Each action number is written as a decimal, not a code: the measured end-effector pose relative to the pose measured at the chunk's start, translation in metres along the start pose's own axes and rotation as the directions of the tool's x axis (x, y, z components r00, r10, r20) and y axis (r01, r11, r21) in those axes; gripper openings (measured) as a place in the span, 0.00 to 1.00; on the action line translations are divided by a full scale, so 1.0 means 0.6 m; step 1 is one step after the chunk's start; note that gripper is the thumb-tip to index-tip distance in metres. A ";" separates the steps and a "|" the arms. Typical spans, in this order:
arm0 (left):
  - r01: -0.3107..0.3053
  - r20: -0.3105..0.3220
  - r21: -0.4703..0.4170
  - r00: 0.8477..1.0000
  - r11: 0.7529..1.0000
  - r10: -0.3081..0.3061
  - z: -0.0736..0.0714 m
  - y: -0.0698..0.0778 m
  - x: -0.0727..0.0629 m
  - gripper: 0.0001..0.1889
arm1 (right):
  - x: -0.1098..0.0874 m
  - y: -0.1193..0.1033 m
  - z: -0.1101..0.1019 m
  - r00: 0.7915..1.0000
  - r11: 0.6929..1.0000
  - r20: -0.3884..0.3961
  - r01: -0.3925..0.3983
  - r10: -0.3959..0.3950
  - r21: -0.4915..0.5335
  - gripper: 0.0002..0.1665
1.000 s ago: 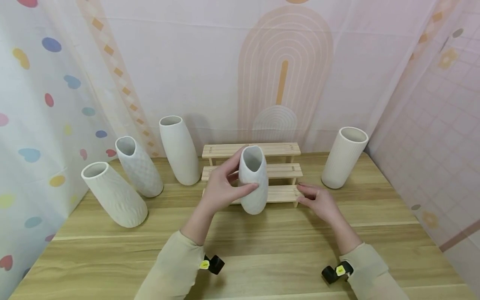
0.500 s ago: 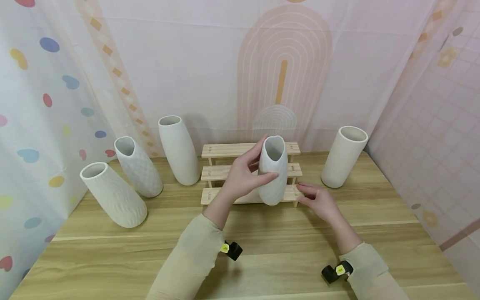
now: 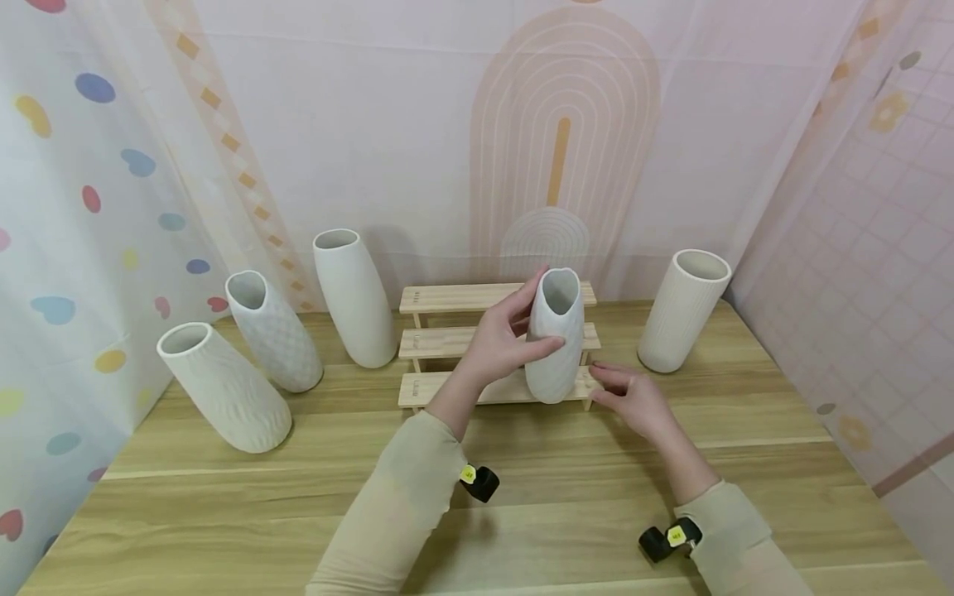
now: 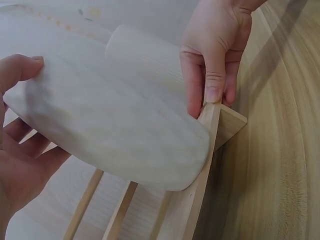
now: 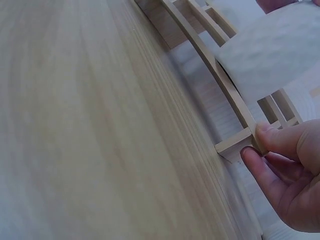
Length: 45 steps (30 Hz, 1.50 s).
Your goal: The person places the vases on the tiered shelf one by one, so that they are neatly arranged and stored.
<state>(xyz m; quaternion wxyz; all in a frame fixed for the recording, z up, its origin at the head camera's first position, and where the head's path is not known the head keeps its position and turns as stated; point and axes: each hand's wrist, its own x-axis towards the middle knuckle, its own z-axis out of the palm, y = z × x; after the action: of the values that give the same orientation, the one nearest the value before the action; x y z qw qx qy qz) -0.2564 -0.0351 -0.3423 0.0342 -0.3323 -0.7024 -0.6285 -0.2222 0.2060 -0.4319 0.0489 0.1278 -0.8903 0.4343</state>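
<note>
A white textured vase [image 3: 555, 356] with a wavy rim stands nearly upright in my left hand [image 3: 501, 341], thumb in front and fingers behind. Its base is right at the lowest step of a three-step wooden rack [image 3: 440, 386], toward that step's right end; in the left wrist view the base [image 4: 185, 170] overlaps the step board. My right hand [image 3: 633, 399] pinches the right end of the same step between thumb and fingers, as the right wrist view shows with the thumb [image 5: 280, 140] on the board's edge. The rack's upper two steps carry nothing.
On the left of the wooden table [image 3: 246, 521] stand a wavy-ribbed vase [image 3: 231, 397], a diamond-patterned vase [image 3: 279, 339] and a tall smooth vase [image 3: 356, 306]. A ribbed cylindrical vase [image 3: 680, 319] stands right of the rack. A printed curtain [image 3: 402, 124] hangs close behind.
My left hand has carried the vase rightward and slightly away from me, from the rack's middle to the lowest step's right part. The right hand has stayed at the step's end.
</note>
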 end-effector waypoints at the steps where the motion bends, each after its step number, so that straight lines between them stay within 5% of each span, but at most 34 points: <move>1: 0.003 -0.003 -0.002 1.000 1.000 -0.003 0.000 -0.001 0.001 0.47 | 0.000 0.000 0.000 1.000 1.000 0.000 -0.001 0.001 0.001 0.23; 25: -0.022 0.007 -0.069 1.000 0.997 0.022 0.019 -0.020 0.007 0.44 | -0.001 -0.005 0.001 1.000 1.000 0.000 0.006 -0.006 0.007 0.24; 45: 0.062 -0.039 -0.018 0.997 0.998 -0.063 -0.004 -0.030 -0.050 0.35 | -0.001 -0.002 -0.002 1.000 1.000 0.011 0.000 0.000 0.022 0.24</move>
<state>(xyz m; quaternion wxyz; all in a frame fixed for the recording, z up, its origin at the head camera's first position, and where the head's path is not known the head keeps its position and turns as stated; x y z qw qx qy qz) -0.2433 -0.0498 -0.3714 0.0258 -0.2978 -0.7063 -0.6417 -0.2214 0.2064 -0.4301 0.0426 0.1306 -0.8857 0.4434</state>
